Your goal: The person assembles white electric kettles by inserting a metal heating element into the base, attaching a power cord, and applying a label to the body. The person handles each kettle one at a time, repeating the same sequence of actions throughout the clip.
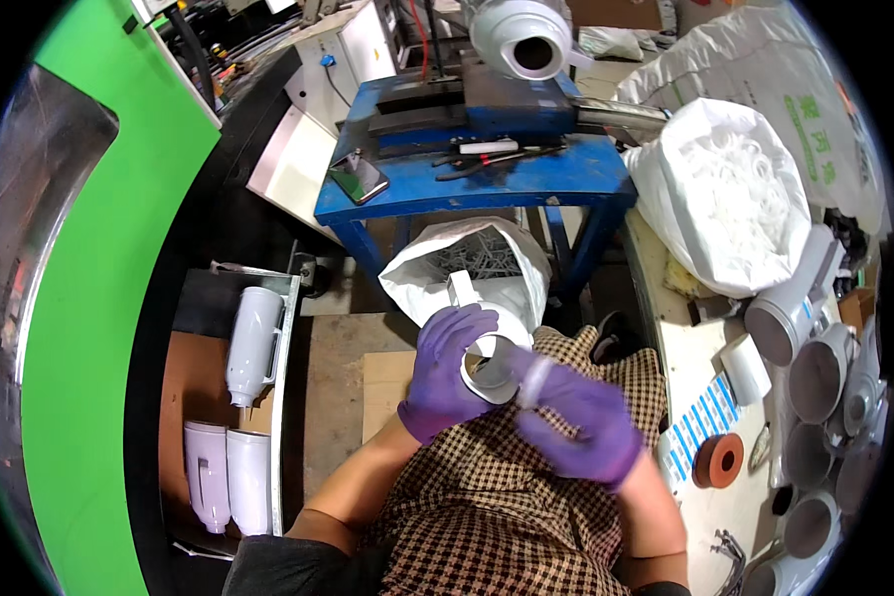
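Note:
My left hand (445,370), in a purple glove, is wrapped round a white hollow plastic housing (508,325) above my lap. The housing's round open end tilts up toward me, and a squared handle (460,287) sticks out on its far side. Close to the right of that opening is my right hand (588,422), also purple-gloved and smeared by motion. Its fingers are closed round a short white piece (535,383), too blurred to name. Whether this piece touches the rim I cannot tell. A checked cloth (487,507) covers my lap below both hands.
Ahead stands a blue bench (591,184) with pliers (477,167) and a phone (360,178). Below it sits a white sack (417,268) of grey scraps. More housings (254,343) lie in a left bin. To the right are a sack of white rings (740,189) and a brown tape roll (710,460).

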A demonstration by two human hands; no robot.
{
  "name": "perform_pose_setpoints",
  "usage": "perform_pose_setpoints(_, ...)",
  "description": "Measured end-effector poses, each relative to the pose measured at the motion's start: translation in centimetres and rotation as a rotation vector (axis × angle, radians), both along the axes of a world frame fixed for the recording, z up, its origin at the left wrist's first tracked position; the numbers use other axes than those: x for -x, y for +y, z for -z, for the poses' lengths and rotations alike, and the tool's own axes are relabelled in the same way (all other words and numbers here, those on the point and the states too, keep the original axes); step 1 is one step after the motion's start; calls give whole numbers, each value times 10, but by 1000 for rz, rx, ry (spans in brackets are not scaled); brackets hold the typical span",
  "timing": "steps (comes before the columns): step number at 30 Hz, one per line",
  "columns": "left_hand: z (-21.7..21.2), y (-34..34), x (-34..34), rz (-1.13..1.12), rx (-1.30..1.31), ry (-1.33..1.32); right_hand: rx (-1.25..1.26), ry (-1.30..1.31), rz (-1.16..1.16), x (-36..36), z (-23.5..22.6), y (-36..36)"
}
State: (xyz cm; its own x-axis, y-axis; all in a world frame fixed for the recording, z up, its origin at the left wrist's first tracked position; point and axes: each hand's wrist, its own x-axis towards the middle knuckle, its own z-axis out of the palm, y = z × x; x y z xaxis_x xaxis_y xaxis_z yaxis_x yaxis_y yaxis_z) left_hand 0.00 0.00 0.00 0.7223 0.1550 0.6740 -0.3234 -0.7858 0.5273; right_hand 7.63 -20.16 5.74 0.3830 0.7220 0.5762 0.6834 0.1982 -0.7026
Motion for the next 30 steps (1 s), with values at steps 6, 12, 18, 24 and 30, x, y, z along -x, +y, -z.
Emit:
perform_pose_setpoints(6,0,-23,-1,24,-96,14,457,-79,277,13,11,15)
perform_pose_setpoints(12,11,-22,9,56,-53,70,623,-147,380,26,6,29)
perform_pose_setpoints(18,18,-40,0,33,-61,-50,674,-338,490,22,41,17)
perform_pose_setpoints(24,5,-32,5,65,-87,135,666,-113,88,23,19,-4)
perform_pose_setpoints(30,-32,-57,16,256,-439,44,65,-16,284,69,36,-72)
